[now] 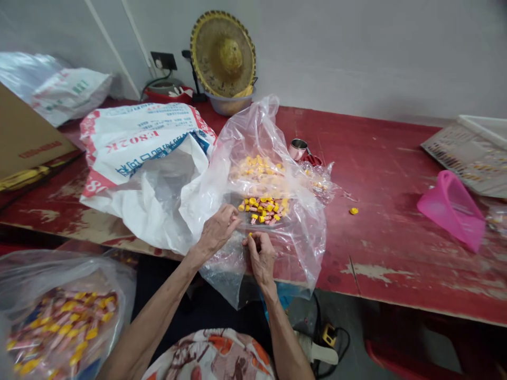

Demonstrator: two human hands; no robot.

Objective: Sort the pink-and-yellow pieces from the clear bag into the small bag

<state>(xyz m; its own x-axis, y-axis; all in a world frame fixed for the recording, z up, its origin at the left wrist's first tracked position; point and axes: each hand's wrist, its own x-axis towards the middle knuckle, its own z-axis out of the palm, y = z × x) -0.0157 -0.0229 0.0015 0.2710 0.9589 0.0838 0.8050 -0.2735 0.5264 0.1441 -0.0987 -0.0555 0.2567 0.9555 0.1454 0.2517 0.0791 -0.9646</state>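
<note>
A clear plastic bag [273, 174] lies open on the red table [388, 174], holding several small yellow-capped pink pieces [264, 207]. My left hand [217, 228] rests at the bag's mouth, fingers curled round the plastic near the pile. My right hand [259, 253] is closed in a pinch on a small yellow-tipped piece [250, 235] at the bag's near edge. One loose yellow cap [354, 211] lies on the table to the right.
A white woven sack [134, 153] lies left of the bag. Another clear bag [59, 322] of similar pieces sits at lower left. A pink scoop [451, 208], a tray [471, 150], a metal cup [298, 149], a straw hat [222, 53] and a cardboard box [24, 137] stand around.
</note>
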